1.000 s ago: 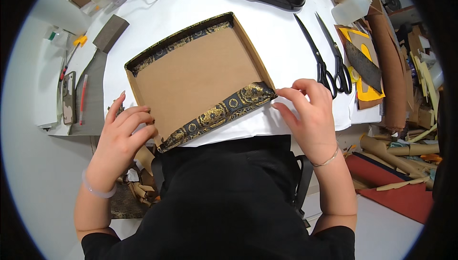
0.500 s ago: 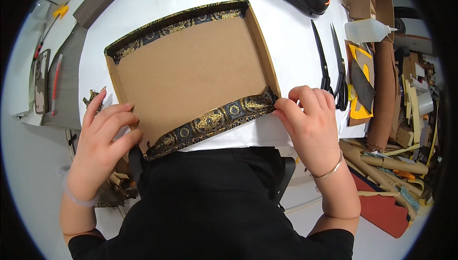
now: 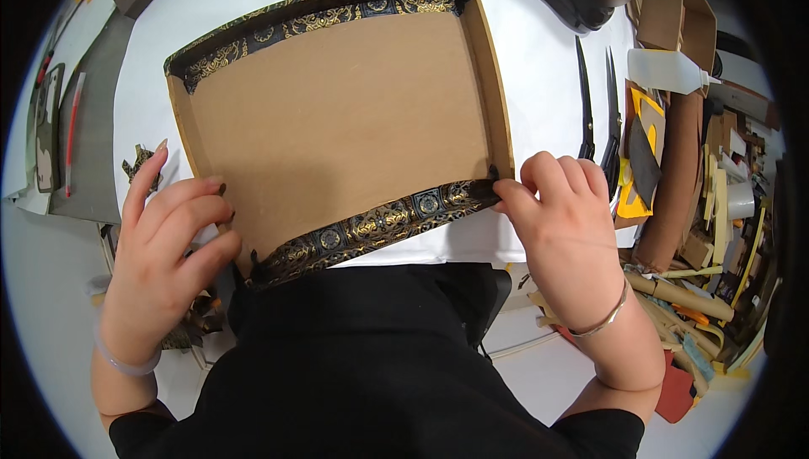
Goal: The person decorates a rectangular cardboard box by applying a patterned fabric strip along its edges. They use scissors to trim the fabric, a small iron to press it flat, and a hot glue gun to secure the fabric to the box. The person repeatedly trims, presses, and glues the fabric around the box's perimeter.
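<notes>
Across my feed's white tabletop (image 3: 548,97) lies a cardboard tray (image 3: 337,114); my right hand (image 3: 566,223) pinches its near right corner, my left hand (image 3: 164,248) meets its left wall, gripping or not I cannot tell.

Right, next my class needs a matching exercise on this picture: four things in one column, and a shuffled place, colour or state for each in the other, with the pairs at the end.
Things
1. Box
2. Right hand
3. Bottle
4. Phone

Descriptions
A. Translucent white, nozzle toward the picture's right edge
B. At the left of the picture, beside a red pen
C. Brown inside, with black-and-gold patterned covering along two sides
D. Fingertips at the near right corner

Pairs: 1-C, 2-D, 3-A, 4-B
</notes>
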Available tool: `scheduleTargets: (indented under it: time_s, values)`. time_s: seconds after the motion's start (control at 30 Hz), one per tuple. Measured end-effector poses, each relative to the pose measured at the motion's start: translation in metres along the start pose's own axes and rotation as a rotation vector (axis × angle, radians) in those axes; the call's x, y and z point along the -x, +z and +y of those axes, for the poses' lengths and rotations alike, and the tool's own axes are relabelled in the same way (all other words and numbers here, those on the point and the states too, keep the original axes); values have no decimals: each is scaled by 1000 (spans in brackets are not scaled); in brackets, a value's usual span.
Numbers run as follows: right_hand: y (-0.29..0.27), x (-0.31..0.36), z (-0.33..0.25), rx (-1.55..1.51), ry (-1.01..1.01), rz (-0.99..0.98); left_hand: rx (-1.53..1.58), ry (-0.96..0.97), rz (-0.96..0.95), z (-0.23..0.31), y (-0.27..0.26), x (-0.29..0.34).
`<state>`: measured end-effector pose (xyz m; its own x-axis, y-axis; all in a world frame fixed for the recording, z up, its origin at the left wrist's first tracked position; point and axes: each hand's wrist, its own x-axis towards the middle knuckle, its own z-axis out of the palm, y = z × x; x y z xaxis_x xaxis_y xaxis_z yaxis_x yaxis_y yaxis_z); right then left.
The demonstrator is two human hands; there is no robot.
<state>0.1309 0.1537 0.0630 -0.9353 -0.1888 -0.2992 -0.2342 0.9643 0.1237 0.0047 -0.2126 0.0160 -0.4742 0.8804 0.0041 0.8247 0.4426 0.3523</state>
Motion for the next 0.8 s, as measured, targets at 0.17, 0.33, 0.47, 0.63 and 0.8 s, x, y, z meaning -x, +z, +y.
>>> scheduleTargets:
  time_s: [0.17,0.33,0.47,0.63,0.8]
  values:
    - [-6,-6,1,28,-42,-11,-11,47,7,-4,0,-5]
    - [-3,-8,-9,97,1,-72,-25,66,1,-4,0,-5]
    - [0,-9,-14,190,18,-86,-22,55,2,0,2,-2]
    - [4,-8,5,-65,40,30,-22,84,49,3,6,2]
    - [34,31,35,-209,497,383,74,132,70,1,15,8]
